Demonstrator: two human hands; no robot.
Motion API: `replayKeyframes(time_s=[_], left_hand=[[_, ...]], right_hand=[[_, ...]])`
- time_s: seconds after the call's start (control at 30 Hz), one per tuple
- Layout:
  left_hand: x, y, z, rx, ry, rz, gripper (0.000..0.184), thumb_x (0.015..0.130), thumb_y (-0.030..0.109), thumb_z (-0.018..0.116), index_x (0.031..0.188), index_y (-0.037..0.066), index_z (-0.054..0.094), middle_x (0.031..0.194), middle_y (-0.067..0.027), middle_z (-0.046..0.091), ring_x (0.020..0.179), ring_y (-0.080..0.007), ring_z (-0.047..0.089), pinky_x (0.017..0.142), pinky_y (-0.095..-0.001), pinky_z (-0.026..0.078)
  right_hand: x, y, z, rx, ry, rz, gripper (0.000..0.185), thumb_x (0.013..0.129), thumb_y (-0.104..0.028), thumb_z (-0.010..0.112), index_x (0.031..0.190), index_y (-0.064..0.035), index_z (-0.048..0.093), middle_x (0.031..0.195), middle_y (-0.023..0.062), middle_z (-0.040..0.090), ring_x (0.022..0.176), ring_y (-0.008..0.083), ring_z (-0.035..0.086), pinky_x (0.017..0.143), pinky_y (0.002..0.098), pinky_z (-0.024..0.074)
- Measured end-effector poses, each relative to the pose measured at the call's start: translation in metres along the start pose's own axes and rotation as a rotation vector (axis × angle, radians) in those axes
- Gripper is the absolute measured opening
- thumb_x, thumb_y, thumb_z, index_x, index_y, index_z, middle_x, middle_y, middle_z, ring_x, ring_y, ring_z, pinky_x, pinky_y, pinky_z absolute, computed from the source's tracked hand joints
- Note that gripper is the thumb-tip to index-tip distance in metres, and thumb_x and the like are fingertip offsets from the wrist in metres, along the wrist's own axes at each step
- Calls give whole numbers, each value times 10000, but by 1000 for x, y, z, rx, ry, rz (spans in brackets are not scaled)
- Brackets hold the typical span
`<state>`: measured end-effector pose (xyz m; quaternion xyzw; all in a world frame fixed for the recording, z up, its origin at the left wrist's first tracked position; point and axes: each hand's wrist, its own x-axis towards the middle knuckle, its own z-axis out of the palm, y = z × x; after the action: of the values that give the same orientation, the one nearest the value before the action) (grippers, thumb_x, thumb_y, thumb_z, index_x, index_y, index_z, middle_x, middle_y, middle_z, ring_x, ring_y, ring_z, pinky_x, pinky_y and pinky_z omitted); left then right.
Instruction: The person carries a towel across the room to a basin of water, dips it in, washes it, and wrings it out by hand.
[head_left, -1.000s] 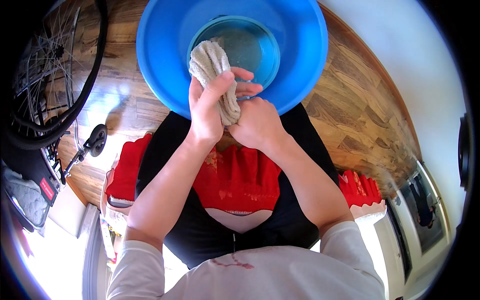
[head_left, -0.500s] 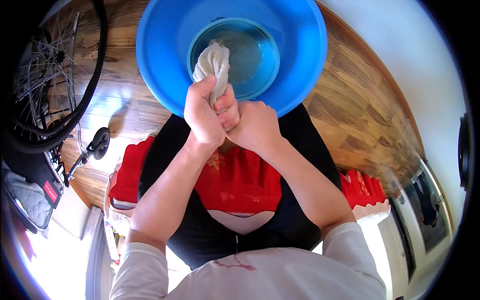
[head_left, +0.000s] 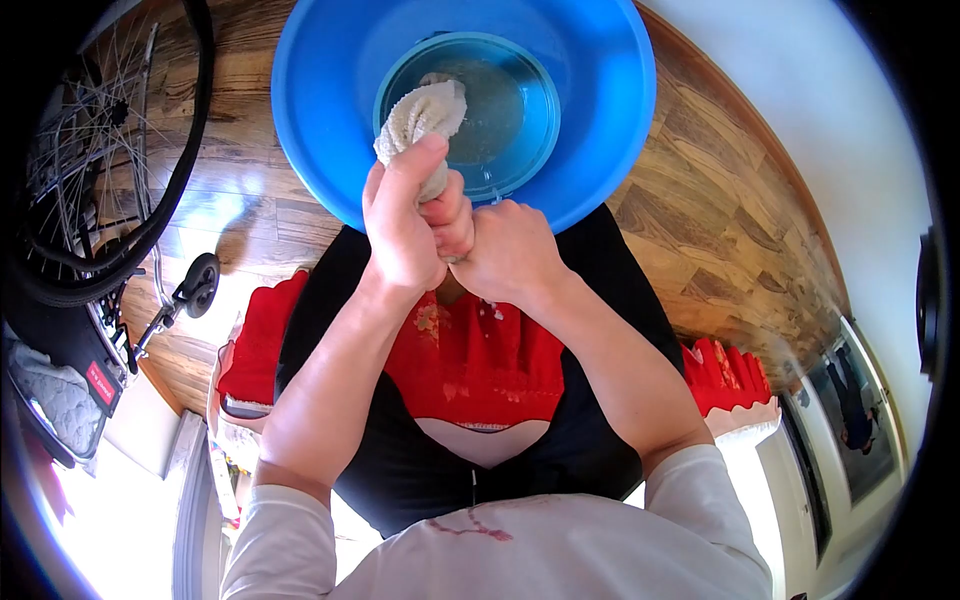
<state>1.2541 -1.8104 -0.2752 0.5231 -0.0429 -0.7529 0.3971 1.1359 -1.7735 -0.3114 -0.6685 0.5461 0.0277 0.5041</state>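
Observation:
A pale, twisted cloth (head_left: 425,115) sticks up out of my left hand (head_left: 405,215), whose fingers are wrapped tightly round it. Pressed against its right side is my right hand (head_left: 510,250), a closed fist round the cloth's lower end, which is mostly hidden. Both hands are at the near edge of a large blue basin (head_left: 610,110). Inside the basin lies a smaller teal basin (head_left: 548,135) with cloudy water (head_left: 490,110). The cloth's top overlaps the small basin's left part. Drops of water show near my right knuckles.
Wooden floor (head_left: 700,210) surrounds the basin. At the left stand a wheel (head_left: 120,110) and a small caster (head_left: 200,285) on a metal frame. Red fabric (head_left: 480,360) covers the seat between my black-clad legs (head_left: 620,290). A mirror (head_left: 850,425) is at the lower right.
My left hand was partly open along the loosely folded cloth; its fingers have closed round it. The cloth is now more twisted and bunched, and drops have appeared by my right hand.

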Motion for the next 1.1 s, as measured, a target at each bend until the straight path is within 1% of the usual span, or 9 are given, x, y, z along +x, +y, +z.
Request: replayKeyframes(time_s=[0.4, 0.5, 0.63, 0.67, 0.7, 0.77, 0.87, 0.93, 1.1], left_hand=[[0, -5, -2, 124, -76, 91, 286, 918, 138, 486, 647, 111, 394, 475, 24, 265, 356, -92, 221, 362, -282, 189], [-1, -7, -2, 140, -59, 71, 246, 908, 119, 477, 672, 102, 411, 489, 29, 270, 361, -86, 235, 362, -276, 194], [-6, -11, 4, 347, -87, 25, 96, 903, 142, 531, 879, 48, 529, 533, 42, 369, 386, -60, 307, 368, -239, 224], [-9, -16, 10, 418, -68, 31, 118, 901, 145, 557, 944, 35, 556, 556, 41, 414, 398, -51, 332, 369, -230, 236], [-8, -18, 4, 474, -96, -98, 308, 840, 111, 656, 1104, -10, 554, 803, -15, 575, 587, -89, 534, 493, -255, 434], [-5, -52, 7, 642, -146, 278, 275, 847, 103, 649, 1078, -16, 556, 782, -20, 581, 643, -107, 560, 566, -273, 457], [-4, -64, 6, 819, -172, 337, 169, 886, 144, 620, 954, 0, 567, 634, 13, 550, 532, -101, 542, 511, -267, 440], [-11, -48, 1, 898, -194, -96, 186, 904, 187, 603, 914, 4, 571, 609, 1, 542, 522, -109, 543, 504, -274, 436], [-18, -42, 5, 868, -170, -301, 263, 915, 246, 570, 819, 1, 567, 558, -24, 514, 471, -118, 525, 458, -276, 410]], right_hand=[[3, 3, -12, 116, -56, -15, 226, 718, -256, 639, 793, -48, 684, 785, 205, 675, 787, 333, 677, 712, 430, 531], [3, 23, -39, 720, -340, -135, 346, 743, -248, 642, 956, 22, 666, 976, 251, 663, 1012, 276, 644, 906, 390, 471], [15, 49, -37, 1736, -256, 120, 483, 907, -391, 550, 1180, 7, 581, 1248, 167, 580, 1194, 282, 524, 1044, 407, 348], [18, 46, -39, 1781, -296, 162, 506, 902, -408, 563, 1195, 5, 564, 1245, 183, 578, 1188, 295, 537, 1028, 415, 375], [21, 42, -38, 1827, -335, 205, 531, 896, -424, 575, 1211, 3, 546, 1242, 199, 576, 1183, 307, 549, 1012, 423, 402], [23, 30, -40, 1862, -313, 262, 535, 861, -422, 635, 1177, -2, 539, 1183, 242, 593, 1045, 346, 641, 895, 443, 520], [25, 35, -36, 1809, -244, 275, 563, 916, -384, 567, 1252, 62, 491, 1050, 215, 646, 1052, 419, 631, 931, 520, 502], [25, 38, -37, 1896, -172, 368, 492, 904, -306, 597, 1226, 55, 505, 1015, 184, 662, 969, 332, 667, 937, 517, 502], [35, 50, -31, 2010, -90, 486, 444, 893, -260, 627, 1204, 35, 514, 918, 98, 650, 750, 183, 627, 783, 373, 551]])
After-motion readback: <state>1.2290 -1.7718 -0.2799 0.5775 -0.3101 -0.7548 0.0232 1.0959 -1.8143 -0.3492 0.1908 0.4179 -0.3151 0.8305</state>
